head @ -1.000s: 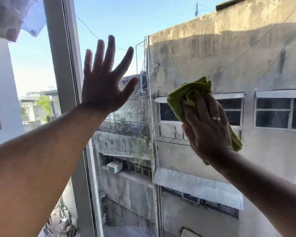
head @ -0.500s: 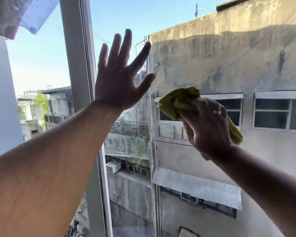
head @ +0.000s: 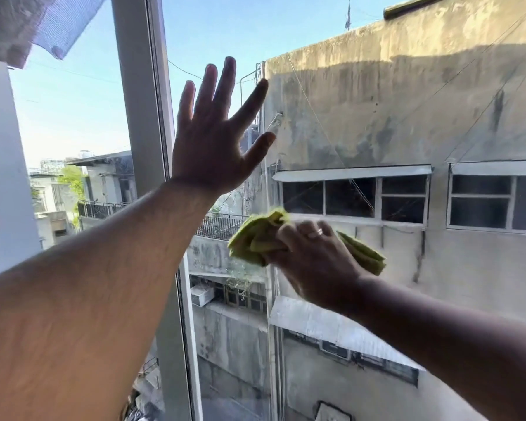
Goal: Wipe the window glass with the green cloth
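The window glass [head: 362, 86] fills the middle and right of the view. My right hand [head: 313, 262] presses a crumpled green cloth [head: 255, 238] against the pane at mid height; one end of the cloth sticks out to the right of the hand. A ring shows on one finger. My left hand [head: 213, 141] is flat on the glass higher up and to the left, fingers spread wide, holding nothing.
A grey upright window frame [head: 140, 117] stands just left of my left hand. Through the glass I see a stained concrete building [head: 407, 132] with barred windows, balconies and an air-conditioning unit [head: 202, 294] far below. A mesh screen corner [head: 64, 22] hangs top left.
My right hand has slid the cloth down and to the left across the glass. The view has shifted, so the frame and my left hand sit further right.
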### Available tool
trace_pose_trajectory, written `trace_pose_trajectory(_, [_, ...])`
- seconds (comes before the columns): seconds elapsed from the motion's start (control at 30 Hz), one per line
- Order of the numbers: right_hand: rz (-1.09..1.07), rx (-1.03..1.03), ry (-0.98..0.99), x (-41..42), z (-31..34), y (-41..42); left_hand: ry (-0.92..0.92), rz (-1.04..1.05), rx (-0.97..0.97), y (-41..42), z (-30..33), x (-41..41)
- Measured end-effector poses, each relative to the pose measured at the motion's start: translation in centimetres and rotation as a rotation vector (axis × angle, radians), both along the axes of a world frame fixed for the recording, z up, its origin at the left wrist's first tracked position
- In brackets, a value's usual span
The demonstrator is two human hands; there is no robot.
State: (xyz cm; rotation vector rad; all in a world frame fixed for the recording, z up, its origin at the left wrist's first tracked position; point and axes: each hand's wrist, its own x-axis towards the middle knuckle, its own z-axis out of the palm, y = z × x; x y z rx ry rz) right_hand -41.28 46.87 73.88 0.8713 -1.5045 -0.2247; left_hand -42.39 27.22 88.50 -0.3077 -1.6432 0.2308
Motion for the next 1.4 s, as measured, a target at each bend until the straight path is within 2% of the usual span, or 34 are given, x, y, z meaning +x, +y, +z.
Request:
trace_pose_trajectory(0.03, [-0.019, 0.172, 0.025, 0.1, -0.8, -0.1, -0.013, 0.000, 0.002, 0.0, 0.0, 0.2])
trace_pose_trajectory(0.07, [-0.050, 0.257, 0.042, 0.1, -0.6, 0.6, -0.025, -0.003, 0.004, 0.0, 0.0, 0.3])
trace_pose_trajectory(0.1, [-0.093, 0.245, 0.054, -0.3, 0.4, 1.8, -0.030, -0.004, 0.005, 0.0, -0.1, 0.3])
trace_pose_trajectory(0.13, [-0.140, 0.145, 0.072, -0.8, 1.7, 3.2, -0.030, -0.004, 0.005, 0.0, -0.1, 0.3])
trace_pose_trajectory(0.23, [-0.209, -0.338, 0.016, -1.8, 5.2, 7.1, -0.020, 0.001, 0.009, -0.1, -0.2, 0.2])
trace_pose_trajectory(0.33, [-0.185, -0.561, -0.049, -2.1, 4.4, 4.5, -0.019, 0.006, 0.002, 0.0, -0.2, 0.1])
trace_pose_trajectory(0.37, [-0.179, -0.522, -0.063, -2.0, 3.2, 2.8, -0.016, 0.005, 0.002, -0.1, -0.2, 0.1])
trace_pose_trajectory(0.4, [-0.175, -0.383, -0.077, -1.9, 1.7, 1.5, -0.015, 0.005, 0.003, -0.1, -0.2, 0.2])
trace_pose_trajectory(0.5, [-0.199, 0.315, -0.028, -1.6, -2.6, 2.0, -0.042, 0.000, 0.000, -0.2, -0.2, 0.5])
trace_pose_trajectory(0.53, [-0.207, 0.461, -0.003, -1.6, -2.6, 3.8, -0.049, -0.004, 0.001, -0.1, -0.2, 0.5])
trace_pose_trajectory(0.57, [-0.217, 0.498, 0.031, -1.7, -1.8, 6.0, -0.050, -0.008, 0.002, -0.1, -0.2, 0.5])
trace_pose_trajectory(0.6, [-0.232, 0.428, 0.063, -2.1, -0.5, 8.3, -0.047, -0.011, 0.003, -0.1, -0.2, 0.4])
trace_pose_trajectory(0.63, [-0.245, 0.260, 0.068, -2.6, 1.3, 10.8, -0.045, -0.014, 0.005, -0.1, -0.3, 0.3])
trace_pose_trajectory(0.73, [-0.257, -0.348, -0.010, -3.0, 7.2, 16.5, -0.030, -0.009, 0.013, -0.2, -0.4, 0.0])
trace_pose_trajectory(0.8, [-0.262, -0.605, -0.046, -2.6, 9.1, 15.4, -0.030, 0.001, 0.010, -0.1, -0.3, -0.1])
trace_pose_trajectory(0.87, [-0.233, -0.779, -0.105, -2.3, 8.6, 10.5, -0.031, 0.003, 0.010, -0.2, -0.3, -0.1])
trace_pose_trajectory(0.9, [-0.217, -0.765, -0.118, -2.0, 7.4, 7.6, -0.028, -0.001, 0.009, -0.3, -0.3, 0.0])
trace_pose_trajectory(0.93, [-0.200, -0.656, -0.120, -1.9, 5.5, 4.7, -0.027, -0.007, 0.003, -0.4, -0.4, 0.0])
trace_pose_trajectory(1.0, [-0.208, -0.223, -0.101, -1.4, 0.4, 0.0, -0.033, -0.009, -0.016, -0.5, -0.3, 0.2])
trace_pose_trajectory(1.07, [-0.243, 0.233, -0.052, -0.5, -3.5, -0.5, -0.056, 0.000, -0.015, -0.5, -0.2, 0.4])
trace_pose_trajectory(1.1, [-0.255, 0.369, -0.028, -0.3, -3.9, 1.0, -0.064, 0.003, -0.007, -0.4, -0.3, 0.5])
trace_pose_trajectory(1.13, [-0.258, 0.403, -0.013, -0.3, -3.3, 3.2, -0.062, 0.005, -0.001, -0.4, -0.3, 0.5])
trace_pose_trajectory(1.2, [-0.290, 0.221, -0.006, -1.1, -0.7, 8.2, -0.053, 0.009, -0.003, -0.2, -0.3, 0.4])
trace_pose_trajectory(1.3, [-0.265, -0.345, -0.119, -1.8, 4.6, 14.6, -0.046, 0.002, 0.003, -0.3, -0.4, 0.1])
trace_pose_trajectory(1.4, [-0.235, -0.767, -0.181, -1.7, 7.6, 12.3, -0.037, 0.002, 0.001, -0.3, -0.3, -0.1])
